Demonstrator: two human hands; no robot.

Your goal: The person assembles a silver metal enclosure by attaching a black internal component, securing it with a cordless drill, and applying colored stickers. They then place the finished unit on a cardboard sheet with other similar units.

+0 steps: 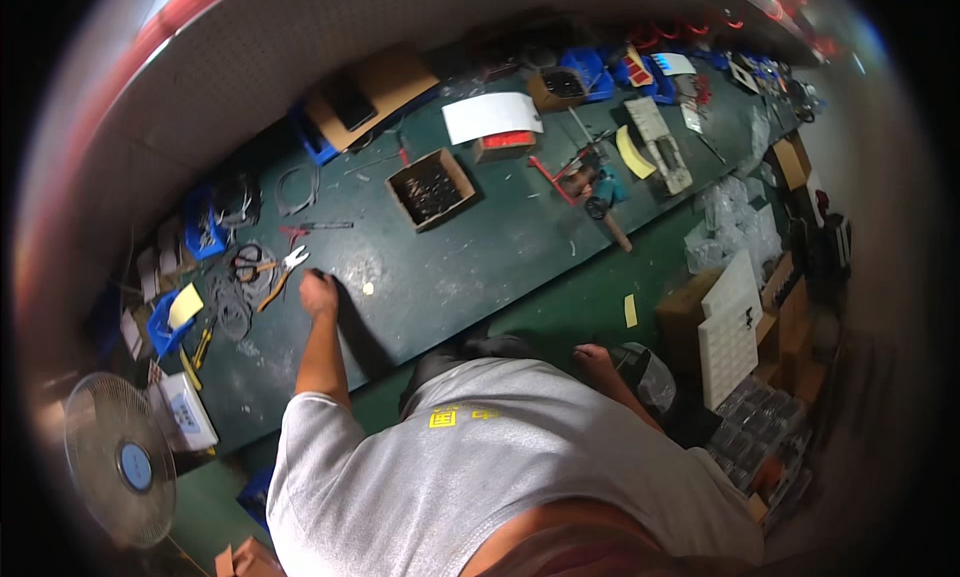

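My left hand is closed over the green tabletop, near its left part. A small dark thing shows at its fingertips, too small to make out. Just left of this hand lie pliers with orange handles and their jaws apart. A pair of scissors and coils of grey cable lie farther left. Beyond the hand are a red-handled tool and a dark rod-like tool. My right hand hangs beyond the table edge at my right side, away from the things on the table; its fingers are mostly hidden.
An open cardboard box of small dark parts stands mid-table. A clamp-like red tool and a teal power tool lie right of it. Blue bins line the back. A fan stands at left, cartons at right.
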